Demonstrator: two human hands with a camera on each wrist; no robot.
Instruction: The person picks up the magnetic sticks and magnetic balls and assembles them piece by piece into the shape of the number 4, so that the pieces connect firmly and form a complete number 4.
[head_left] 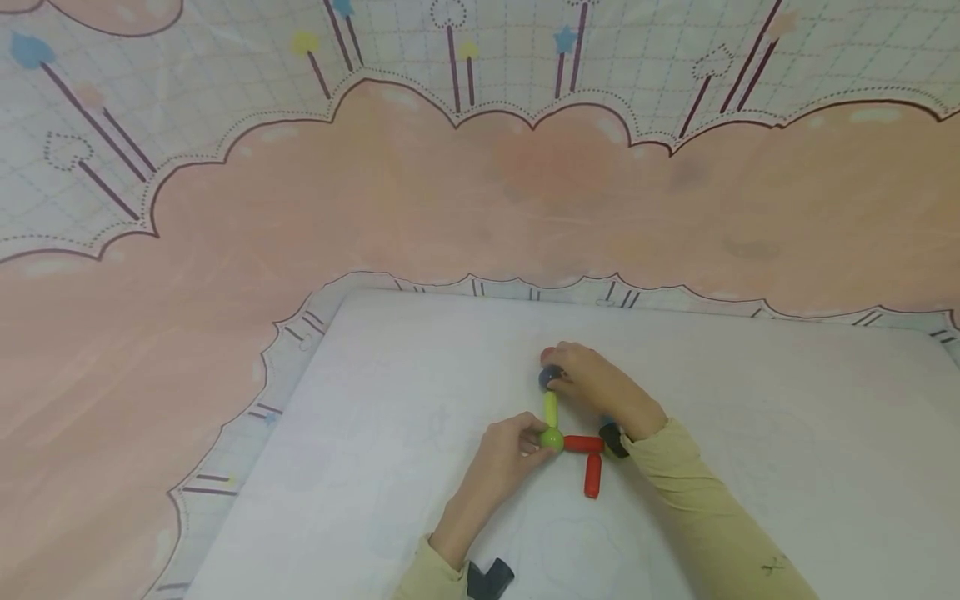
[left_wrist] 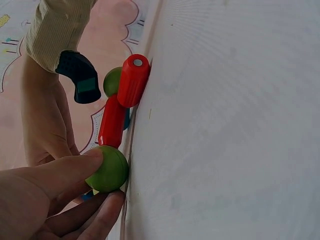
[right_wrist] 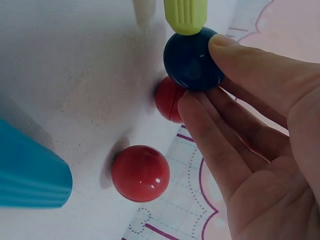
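Observation:
My left hand (head_left: 504,454) pinches a green ball (head_left: 552,440) between thumb and fingers. A yellow-green rod (head_left: 551,409) runs from that ball to a dark blue ball (right_wrist: 192,59). The blue ball is pinched by the thumb and fingers of my right hand (head_left: 603,385). From the green ball a red rod (head_left: 582,444) leads right, towards a second green ball (left_wrist: 112,82). Another red rod (left_wrist: 133,81), with a silvery disc in its end, points towards the near side. Beyond the blue ball, partly hidden by right fingers, sits a red ball (right_wrist: 169,99).
A second red ball (right_wrist: 140,173) and a light blue rod (right_wrist: 35,167) lie on the white tabletop (head_left: 420,367) in the right wrist view. Dark wrist cameras (head_left: 491,578) sit on both forearms. A patterned cloth (head_left: 420,192) lies past the tabletop's edge.

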